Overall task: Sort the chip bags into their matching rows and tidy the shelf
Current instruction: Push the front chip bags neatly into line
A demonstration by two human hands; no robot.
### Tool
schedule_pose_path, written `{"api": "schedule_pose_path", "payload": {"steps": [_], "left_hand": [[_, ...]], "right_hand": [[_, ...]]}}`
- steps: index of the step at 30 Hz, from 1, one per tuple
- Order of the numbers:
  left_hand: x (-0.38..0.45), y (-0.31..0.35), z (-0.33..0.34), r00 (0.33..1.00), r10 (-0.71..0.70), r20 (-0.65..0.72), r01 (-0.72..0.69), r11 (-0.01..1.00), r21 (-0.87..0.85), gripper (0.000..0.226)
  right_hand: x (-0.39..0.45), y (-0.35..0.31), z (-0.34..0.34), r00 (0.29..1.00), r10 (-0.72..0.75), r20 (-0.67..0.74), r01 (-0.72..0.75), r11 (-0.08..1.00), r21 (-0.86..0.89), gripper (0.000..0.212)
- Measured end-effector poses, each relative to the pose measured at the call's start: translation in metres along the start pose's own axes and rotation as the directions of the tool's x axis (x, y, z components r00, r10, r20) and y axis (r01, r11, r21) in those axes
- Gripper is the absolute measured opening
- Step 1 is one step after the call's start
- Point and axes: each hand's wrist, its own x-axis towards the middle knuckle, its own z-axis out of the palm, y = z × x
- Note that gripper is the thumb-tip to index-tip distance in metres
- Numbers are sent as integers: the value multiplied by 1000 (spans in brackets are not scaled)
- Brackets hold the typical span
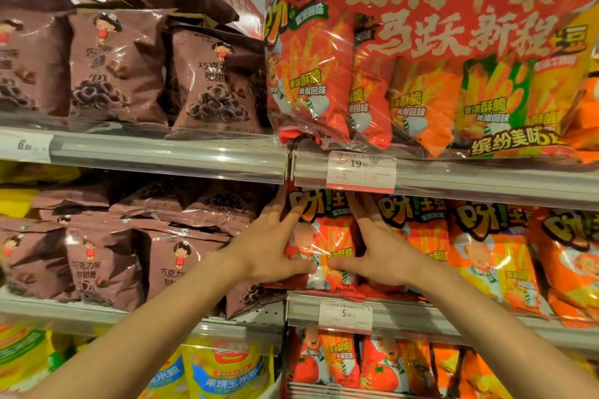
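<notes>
Head view shows my left hand (272, 249) and right hand (377, 249), fingers straight, pressing the red chip bag (324, 236) on the middle shelf (421, 311), right of brown bags (107, 262); it seems light, crinkly, slippery, so I should hold its sides.

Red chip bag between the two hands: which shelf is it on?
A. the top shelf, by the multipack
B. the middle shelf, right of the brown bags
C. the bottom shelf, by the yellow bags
B: both hands, left hand and right hand, press the red bag on the middle shelf, with brown bags to its left.

Shelf (421, 309) — red bags (327, 236), brown bags (107, 266)
</notes>
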Motion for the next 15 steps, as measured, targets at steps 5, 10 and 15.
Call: {"api": "schedule_pose_path", "payload": {"steps": [5,10,15], "left_hand": [[-12,-9,38,935,232,-268,-113,912,394,72],[-10,-10,43,931,221,-291,-101,921,376,72],[-16,4,34,924,192,-331,-106,959,262,70]], "right_hand": [[-4,3,40,945,-239,-222,149,921,-359,76],[4,11,51,937,-244,-250,134,912,-389,74],[-15,13,32,895,-215,-390,84,941,-327,71]]}}
